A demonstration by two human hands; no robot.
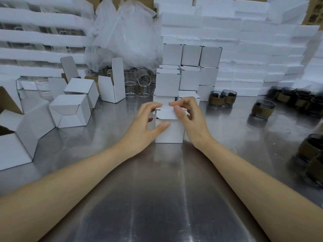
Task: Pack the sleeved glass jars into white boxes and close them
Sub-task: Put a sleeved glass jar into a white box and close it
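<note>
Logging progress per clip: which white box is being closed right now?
The white box between the left hand and right hand, its tuck flap bent over the top. The other boxes stand stacked behind or lie loose at left, untouched.

One wide-angle camera, worn on the person's head, faces forward and steeply down over the shiny brushed-steel table (157, 198). It sits close: the forearms enter from 7 and 5 o'clock, with the left hand (145, 124) and right hand (188, 119) meeting on the small white cardboard box (168, 135) just above centre. The stacked white slabs (253, 55) at 1 o'clock curve with the lens.
</note>
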